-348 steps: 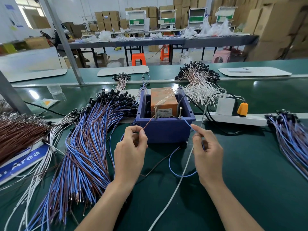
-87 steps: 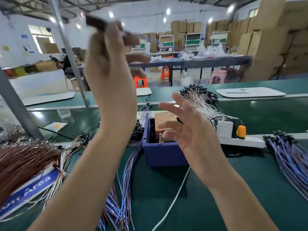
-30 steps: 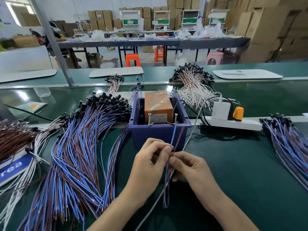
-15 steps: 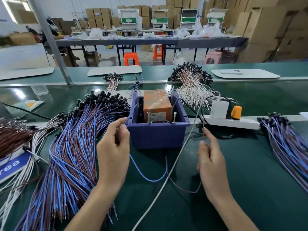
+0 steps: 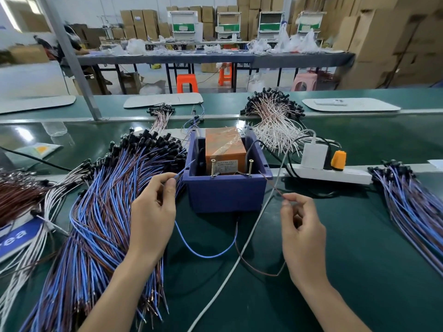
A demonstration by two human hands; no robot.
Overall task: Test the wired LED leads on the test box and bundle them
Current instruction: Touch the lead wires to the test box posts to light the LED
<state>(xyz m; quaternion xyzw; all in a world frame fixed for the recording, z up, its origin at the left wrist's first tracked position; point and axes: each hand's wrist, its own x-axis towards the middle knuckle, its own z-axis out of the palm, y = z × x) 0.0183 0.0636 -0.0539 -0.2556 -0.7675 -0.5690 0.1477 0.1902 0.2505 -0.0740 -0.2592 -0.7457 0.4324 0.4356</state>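
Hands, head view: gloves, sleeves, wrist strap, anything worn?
Nothing worn that shows. The left hand and right hand are bare: no gloves, rings, watch or wrist strap. The left forearm and right forearm are bare too, with no sleeve down to the frame's bottom edge. No markings.

I see before me a long green bench (image 5: 359, 259), and at its far left a grey metal post (image 5: 72, 58) rises on a slant. Behind it, on a pale floor (image 5: 36, 75), stands a long grey table (image 5: 215, 59) with two orange stools (image 5: 187, 83) and a pink stool (image 5: 304, 81) at its legs. Stacks of brown cardboard boxes (image 5: 388, 39) fill the back and the right side, and bright light comes from a window (image 5: 14, 10) at the upper left.
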